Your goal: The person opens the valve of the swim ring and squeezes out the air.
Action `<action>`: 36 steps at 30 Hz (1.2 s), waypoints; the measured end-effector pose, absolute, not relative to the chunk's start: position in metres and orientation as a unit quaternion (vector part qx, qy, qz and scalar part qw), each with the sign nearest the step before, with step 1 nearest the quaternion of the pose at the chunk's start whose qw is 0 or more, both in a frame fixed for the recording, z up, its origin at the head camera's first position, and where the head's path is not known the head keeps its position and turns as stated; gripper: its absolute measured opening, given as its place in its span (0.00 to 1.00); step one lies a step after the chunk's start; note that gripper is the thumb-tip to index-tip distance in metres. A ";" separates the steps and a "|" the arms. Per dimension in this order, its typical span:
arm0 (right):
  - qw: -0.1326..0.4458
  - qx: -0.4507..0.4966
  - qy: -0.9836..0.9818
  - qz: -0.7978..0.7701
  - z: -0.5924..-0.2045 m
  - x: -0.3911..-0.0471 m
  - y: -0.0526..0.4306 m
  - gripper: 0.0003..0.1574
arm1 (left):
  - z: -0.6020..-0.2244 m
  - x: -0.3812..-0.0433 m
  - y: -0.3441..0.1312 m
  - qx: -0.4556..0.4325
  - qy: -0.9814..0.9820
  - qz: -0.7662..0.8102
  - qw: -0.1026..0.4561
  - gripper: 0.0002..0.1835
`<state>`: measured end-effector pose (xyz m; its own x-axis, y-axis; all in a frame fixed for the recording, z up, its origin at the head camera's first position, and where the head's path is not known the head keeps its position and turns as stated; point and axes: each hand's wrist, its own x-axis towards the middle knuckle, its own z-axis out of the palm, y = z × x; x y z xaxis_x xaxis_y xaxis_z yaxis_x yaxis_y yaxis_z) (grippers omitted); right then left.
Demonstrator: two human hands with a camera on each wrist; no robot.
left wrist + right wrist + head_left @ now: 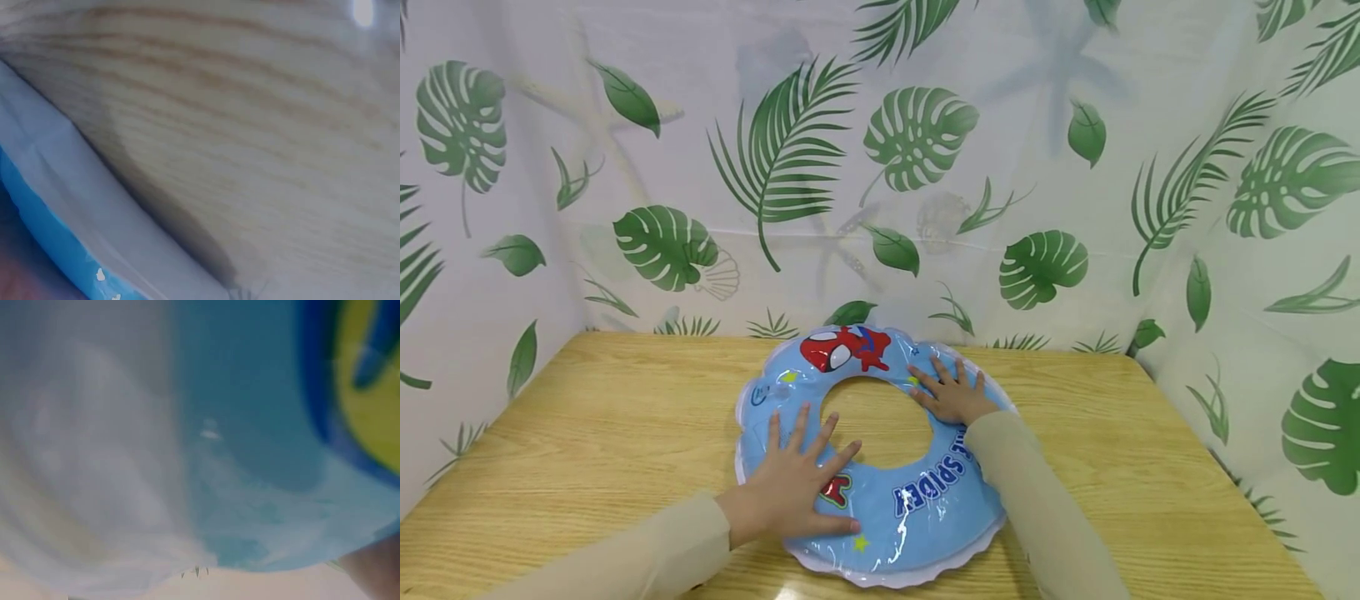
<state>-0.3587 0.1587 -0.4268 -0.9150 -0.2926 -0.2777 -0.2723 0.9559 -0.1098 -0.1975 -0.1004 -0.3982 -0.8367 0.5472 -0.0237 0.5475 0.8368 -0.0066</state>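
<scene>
Two hands (795, 490) (955, 400) on wavy-edged ring (880, 496), tabletop (1120, 450) beside

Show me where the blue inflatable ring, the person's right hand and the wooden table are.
Blue inflatable ring (943, 525): head view, on its near blue surface.
Right hand (955, 400): head view, on its back.
Wooden table (1150, 467): head view, on bare wood right of the ring.
</scene>
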 end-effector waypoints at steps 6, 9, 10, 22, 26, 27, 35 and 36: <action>0.142 -0.149 0.978 -0.037 -0.427 -0.358 0.159 0.36 | -0.408 -0.195 -0.101 0.251 0.968 0.004 0.010 0.51; 0.142 -0.147 0.978 -0.035 -0.428 -0.359 0.158 0.36 | -0.411 -0.196 -0.101 0.241 0.970 0.012 0.023 0.52; 0.142 -0.147 0.978 -0.035 -0.429 -0.360 0.158 0.36 | -0.412 -0.196 -0.101 0.238 0.971 0.015 0.029 0.52; 0.146 -0.154 0.976 -0.054 -0.437 -0.367 0.164 0.38 | -0.415 -0.201 -0.103 0.223 0.968 0.060 0.093 0.50; 0.151 -0.149 0.976 -0.050 -0.437 -0.367 0.163 0.38 | -0.417 -0.202 -0.104 0.222 0.967 0.069 0.108 0.49; 0.152 -0.149 0.976 -0.049 -0.435 -0.366 0.163 0.38 | -0.417 -0.203 -0.104 0.222 0.966 0.070 0.110 0.49; 0.147 -0.149 0.977 -0.041 -0.429 -0.362 0.161 0.37 | -0.418 -0.204 -0.103 0.223 0.965 0.067 0.122 0.49; 0.147 -0.149 0.977 -0.042 -0.429 -0.362 0.161 0.37 | -0.418 -0.204 -0.103 0.222 0.965 0.066 0.125 0.49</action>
